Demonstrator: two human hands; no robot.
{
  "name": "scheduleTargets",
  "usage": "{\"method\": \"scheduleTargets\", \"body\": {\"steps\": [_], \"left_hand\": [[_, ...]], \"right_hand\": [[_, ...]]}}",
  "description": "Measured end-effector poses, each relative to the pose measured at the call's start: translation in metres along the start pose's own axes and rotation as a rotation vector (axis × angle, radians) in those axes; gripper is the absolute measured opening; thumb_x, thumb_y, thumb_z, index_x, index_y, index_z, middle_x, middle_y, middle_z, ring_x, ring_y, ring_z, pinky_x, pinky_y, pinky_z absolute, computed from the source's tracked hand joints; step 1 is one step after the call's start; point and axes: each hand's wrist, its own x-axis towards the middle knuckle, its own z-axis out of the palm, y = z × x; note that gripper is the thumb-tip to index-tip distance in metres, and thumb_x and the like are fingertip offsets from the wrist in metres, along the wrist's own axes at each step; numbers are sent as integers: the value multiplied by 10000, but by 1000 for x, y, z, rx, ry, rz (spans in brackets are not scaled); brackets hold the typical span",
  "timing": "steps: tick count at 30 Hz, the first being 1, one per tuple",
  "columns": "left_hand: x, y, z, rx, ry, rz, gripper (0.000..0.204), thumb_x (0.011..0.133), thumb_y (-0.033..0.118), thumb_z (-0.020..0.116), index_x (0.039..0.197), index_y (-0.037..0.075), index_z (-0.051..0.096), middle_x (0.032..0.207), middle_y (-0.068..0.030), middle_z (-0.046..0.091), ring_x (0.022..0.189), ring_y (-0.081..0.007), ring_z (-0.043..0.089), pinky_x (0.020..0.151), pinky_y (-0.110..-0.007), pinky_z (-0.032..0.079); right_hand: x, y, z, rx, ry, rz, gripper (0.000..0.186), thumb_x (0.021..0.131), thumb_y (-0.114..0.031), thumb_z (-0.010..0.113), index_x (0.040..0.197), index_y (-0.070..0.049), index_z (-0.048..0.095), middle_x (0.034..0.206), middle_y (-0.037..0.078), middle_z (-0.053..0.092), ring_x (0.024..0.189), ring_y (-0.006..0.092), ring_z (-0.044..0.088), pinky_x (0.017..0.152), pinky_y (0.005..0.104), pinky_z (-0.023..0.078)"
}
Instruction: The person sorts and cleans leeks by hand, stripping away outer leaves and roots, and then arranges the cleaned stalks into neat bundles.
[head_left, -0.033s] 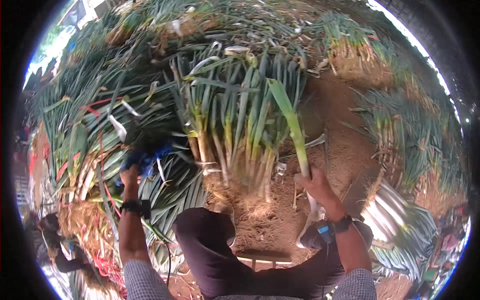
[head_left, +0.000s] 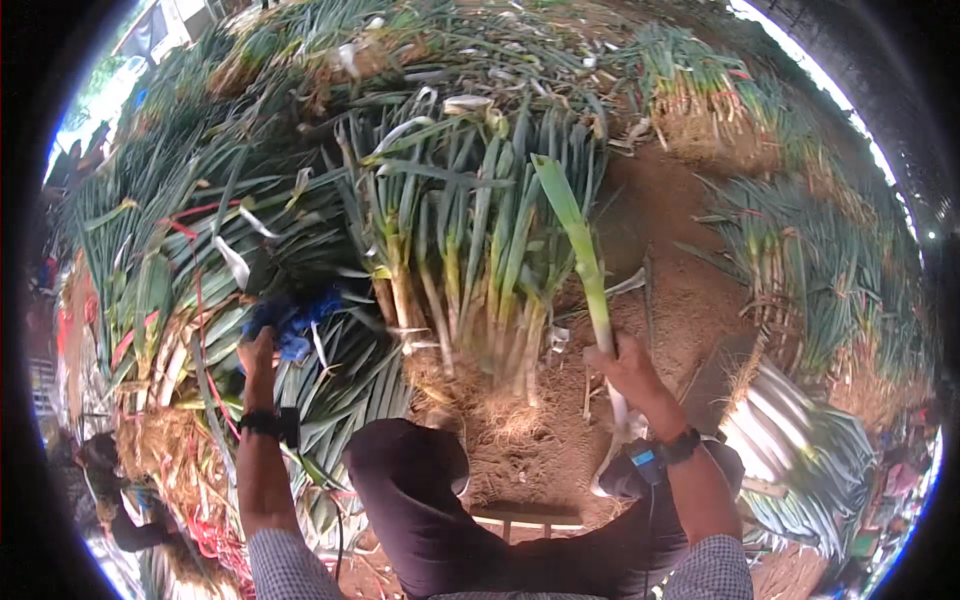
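Note:
A single leek [head_left: 590, 275] stands nearly upright, leaning left, its green top cut off short. My right hand [head_left: 638, 378] is closed around its pale lower stem. At the left, my left hand [head_left: 258, 352] grips a crumpled blue cloth [head_left: 297, 322], its edges blurred. The cloth hangs over the dark leaves of a leek pile [head_left: 340, 370]. Between my hands and a little farther off, a bunch of leeks [head_left: 480, 250] rests root-end down on the soil, its roots toward me.
Trimmed white-stemmed leeks [head_left: 775, 420] lie in a stack to my right. More leek bundles [head_left: 770, 250] stand at the far right. Brown soil [head_left: 670, 220] shows between them. A low wooden stool [head_left: 530, 517] is between my legs. Red ties [head_left: 195, 225] lie on the left pile.
The blue cloth and my left hand have shifted very slightly. My right hand keeps hold of the leek in almost the same place.

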Motion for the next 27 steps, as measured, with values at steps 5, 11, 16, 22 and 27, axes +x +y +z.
{"method": "scheduleTargets", "body": {"steps": [5, 11, 16, 22, 27], "left_hand": [[-141, 152, 50, -293, -717, 519, 231, 883, 112, 632, 1080, -7, 644, 930, -57, 669, 815, -138, 619, 728, -275, 507], [-333, 220, 161, -305, -1196, 331, 395, 955, 152, 608, 1323, 50, 506, 1270, -96, 566, 1162, -210, 544, 981, -358, 455], [-390, 222, 230, -677, -969, 566, 329, 977, 152, 584, 1268, 24, 497, 1127, -58, 615, 1007, -141, 594, 888, -308, 514], [-377, 266, 234, -966, -750, 282, 312, 990, 277, 565, 1164, 19, 580, 1003, -74, 669, 817, -188, 660, 739, -335, 567], [-399, 285, 215, -797, -1046, 404, 505, 981, 490, 493, 1221, 49, 552, 965, -78, 659, 859, -206, 645, 798, -366, 543]], "right_hand": [[2, 7, -3, 155, -11, -8, 258, 907, -197, 676, 1017, 29, 615, 855, 73, 637, 733, 146, 633, 678, 310, 528], [16, 17, 30, 451, -98, -140, 416, 876, -267, 698, 1180, -6, 582, 1015, 124, 657, 842, 187, 645, 739, 327, 537], [-27, -59, 27, 843, -315, -299, 644, 839, -371, 739, 1346, -75, 475, 1256, 94, 581, 886, 163, 657, 702, 309, 584], [-69, -82, -19, 466, -487, -115, 548, 890, -227, 702, 1346, -72, 441, 886, 54, 613, 588, 90, 497, 528, 256, 452], [-80, -15, -44, 847, -536, -159, 223, 973, -248, 583, 1025, -32, 594, 647, -1, 524, 513, 124, 493, 478, 293, 442]]}}
